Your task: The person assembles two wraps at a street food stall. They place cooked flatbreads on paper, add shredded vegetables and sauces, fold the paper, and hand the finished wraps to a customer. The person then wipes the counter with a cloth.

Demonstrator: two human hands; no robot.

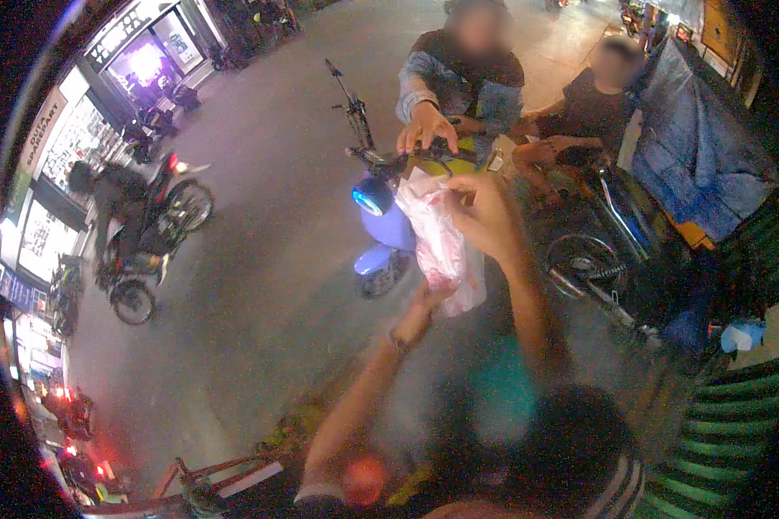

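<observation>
A whitish, pink-tinted plastic bag (pixel 442 233) hangs between my two hands, its contents hidden. My left hand (pixel 422 313) is closed on its lower end, a band round the wrist. Near its upper edge, my right hand (pixel 486 214) pinches the plastic with bent fingers. Just beyond the bag, a person in a denim-sleeved top stretches out a hand (pixel 427 130), fingers spread, above the handlebar of a motor scooter (pixel 383 227) with a lit blue headlight. That hand appears apart from the bag.
A second person in dark clothes (pixel 590 112) is at the right beside a parked motorcycle (pixel 584 259). Blue tarpaulin (pixel 701 147) covers something behind it. Another rider's motorcycle (pixel 182 208) is on the road at left, near lit shopfronts (pixel 69 164). Green ribbed material (pixel 727 432) lies lower right.
</observation>
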